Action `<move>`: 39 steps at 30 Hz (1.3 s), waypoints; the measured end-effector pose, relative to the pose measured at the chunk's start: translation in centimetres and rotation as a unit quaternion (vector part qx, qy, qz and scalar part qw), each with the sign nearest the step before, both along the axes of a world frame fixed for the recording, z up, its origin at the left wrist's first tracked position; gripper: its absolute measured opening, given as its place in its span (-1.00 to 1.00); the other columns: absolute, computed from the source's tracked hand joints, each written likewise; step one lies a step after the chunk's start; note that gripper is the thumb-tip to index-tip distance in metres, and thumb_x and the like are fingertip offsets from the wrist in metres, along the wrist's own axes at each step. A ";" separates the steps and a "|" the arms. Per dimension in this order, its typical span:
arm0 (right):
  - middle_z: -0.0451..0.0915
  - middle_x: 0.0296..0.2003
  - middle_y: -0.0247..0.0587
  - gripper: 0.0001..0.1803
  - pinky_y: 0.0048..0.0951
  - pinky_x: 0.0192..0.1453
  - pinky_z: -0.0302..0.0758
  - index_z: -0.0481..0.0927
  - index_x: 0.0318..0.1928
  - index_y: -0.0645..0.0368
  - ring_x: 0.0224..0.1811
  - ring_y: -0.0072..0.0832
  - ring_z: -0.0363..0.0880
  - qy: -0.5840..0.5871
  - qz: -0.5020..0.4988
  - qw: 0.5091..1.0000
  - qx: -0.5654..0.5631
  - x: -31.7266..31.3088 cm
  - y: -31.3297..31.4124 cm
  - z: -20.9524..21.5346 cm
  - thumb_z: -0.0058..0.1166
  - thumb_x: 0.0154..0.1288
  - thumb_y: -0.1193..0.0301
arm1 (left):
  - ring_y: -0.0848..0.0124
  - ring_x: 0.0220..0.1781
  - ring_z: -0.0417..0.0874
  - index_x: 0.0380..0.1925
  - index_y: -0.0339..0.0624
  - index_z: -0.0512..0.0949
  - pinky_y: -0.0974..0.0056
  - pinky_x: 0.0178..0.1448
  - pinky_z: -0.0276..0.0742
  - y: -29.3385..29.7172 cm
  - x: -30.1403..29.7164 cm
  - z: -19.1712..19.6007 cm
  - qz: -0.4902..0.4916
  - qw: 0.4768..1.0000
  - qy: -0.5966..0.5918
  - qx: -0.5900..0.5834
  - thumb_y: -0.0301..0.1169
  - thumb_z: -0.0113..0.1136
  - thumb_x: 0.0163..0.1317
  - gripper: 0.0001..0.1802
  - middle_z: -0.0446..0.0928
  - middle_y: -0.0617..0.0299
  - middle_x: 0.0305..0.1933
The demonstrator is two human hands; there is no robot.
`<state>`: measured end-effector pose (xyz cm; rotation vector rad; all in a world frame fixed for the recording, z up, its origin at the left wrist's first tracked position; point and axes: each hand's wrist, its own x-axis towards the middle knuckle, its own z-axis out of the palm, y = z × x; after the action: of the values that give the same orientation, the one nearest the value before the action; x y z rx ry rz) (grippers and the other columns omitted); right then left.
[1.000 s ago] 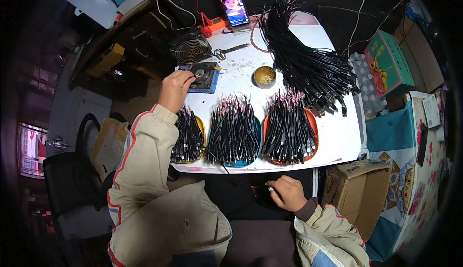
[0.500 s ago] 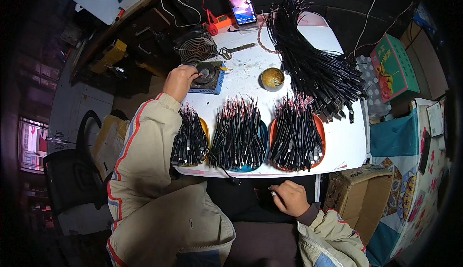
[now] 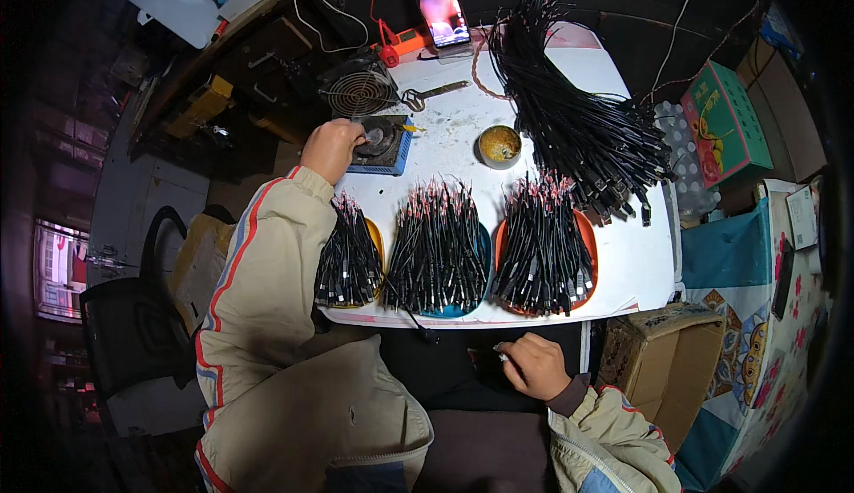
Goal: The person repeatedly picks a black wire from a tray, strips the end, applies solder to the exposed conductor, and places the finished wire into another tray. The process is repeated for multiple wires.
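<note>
Cables [image 3: 436, 248] are lying in three trays on the table [image 3: 623, 262]. Left hand [image 3: 331, 149] is resting curled on the solder pot [image 3: 381, 144]; whether it grips anything I cannot tell. Right hand [image 3: 531, 366] is sitting loosely closed below the table edge.

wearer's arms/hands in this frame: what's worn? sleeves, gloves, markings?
Both hands are bare: no gloves, and no rings or watch that I can make out. The left hand comes out of a beige jacket sleeve with red and dark blue stripes running along its length. The right hand shows a dark ribbed inner cuff under the same beige jacket, with a zip line near the lower edge.
</note>
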<state>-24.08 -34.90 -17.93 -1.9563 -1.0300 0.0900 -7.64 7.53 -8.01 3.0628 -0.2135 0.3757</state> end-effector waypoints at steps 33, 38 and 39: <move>0.53 -0.24 0.20 -0.61 -0.09 -0.13 0.49 0.31 0.11 0.25 -0.19 0.17 0.51 0.124 0.077 0.975 0.170 -5.3 3.2 12.3 0.01 0.37 0.36 | 0.49 -0.38 0.54 0.02 -0.33 0.43 0.48 -0.33 0.43 -26.1 -24.3 7.6 -0.193 0.500 -0.006 -0.845 -0.45 0.12 0.38 -0.72 0.58 0.05 -0.20; 0.49 -0.28 -0.08 -0.75 -0.39 -0.22 0.45 0.39 0.01 0.24 -0.30 -0.26 0.48 0.095 -0.127 0.957 0.243 -6.2 -7.9 15.1 -0.06 0.44 0.36 | 0.17 0.30 0.48 0.32 -0.42 0.20 0.25 0.26 0.44 -27.5 -24.9 5.8 -0.136 0.576 0.092 -0.801 -0.49 0.04 0.40 -0.47 0.44 -0.16 0.24; 0.44 -0.28 -0.26 -0.74 -0.51 -0.21 0.39 0.41 -0.07 0.21 -0.30 -0.51 0.41 0.105 -0.154 0.922 0.340 -6.8 -10.7 16.3 -0.05 0.48 0.26 | 0.19 0.28 0.50 0.32 -0.42 0.20 0.26 0.24 0.46 -27.2 -24.9 5.1 -0.125 0.597 0.119 -0.784 -0.51 0.03 0.40 -0.47 0.46 -0.15 0.23</move>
<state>-30.88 -45.62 -1.62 -1.4011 -0.5005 -0.2072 -32.52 -19.70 -2.87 1.2322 -0.1436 0.0122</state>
